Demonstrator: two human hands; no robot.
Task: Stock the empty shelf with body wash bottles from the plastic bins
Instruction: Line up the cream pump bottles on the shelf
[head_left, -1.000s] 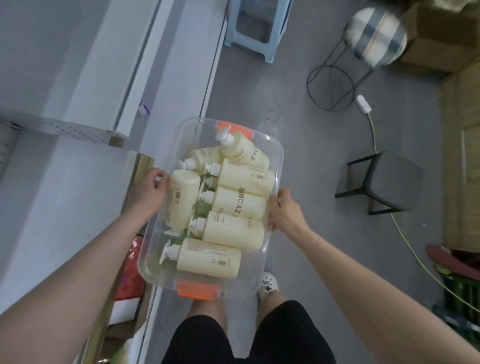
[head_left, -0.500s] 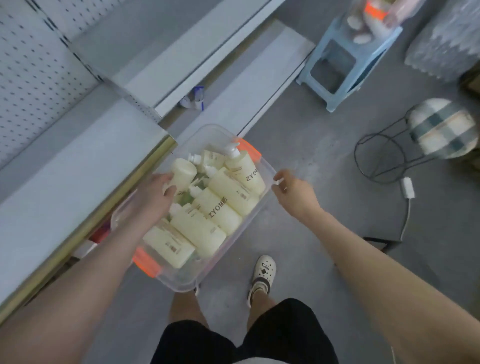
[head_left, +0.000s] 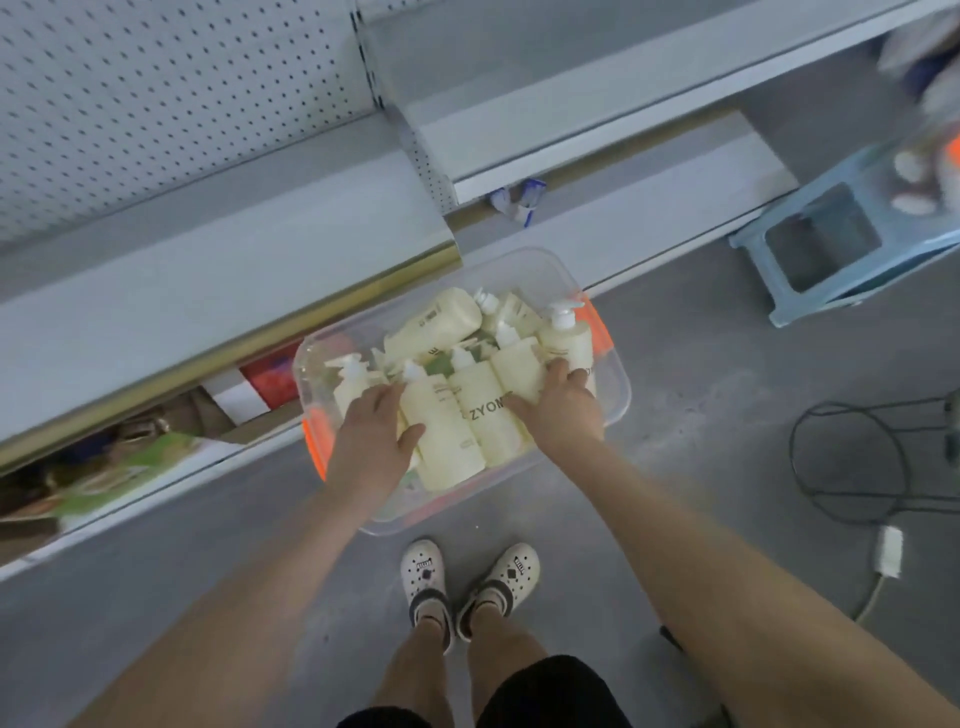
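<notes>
A clear plastic bin (head_left: 619, 379) with orange handle clips sits on the grey floor, close to my feet. It holds several cream pump bottles of body wash, among them one printed ZYOM (head_left: 485, 415). My left hand (head_left: 374, 434) is inside the bin and curls over the leftmost bottle (head_left: 350, 382), thumb spread to the right. My right hand (head_left: 563, 408) grips a bottle (head_left: 519, 366) on the bin's right side, next to an upright one (head_left: 566, 338). The empty white shelf (head_left: 208, 291) with a gold front strip runs just left of the bin.
Below the empty shelf, a lower level (head_left: 130, 457) holds boxes and packets. A blue stool (head_left: 831, 260) at the right carries another bin (head_left: 930, 171), blurred. A black wire stand (head_left: 852, 457) and a white cord plug (head_left: 888, 551) lie on the floor at right.
The bin has gone from being carried by its sides down to the floor beside the shelf. Both hands have left its rim and moved inside onto the bottles.
</notes>
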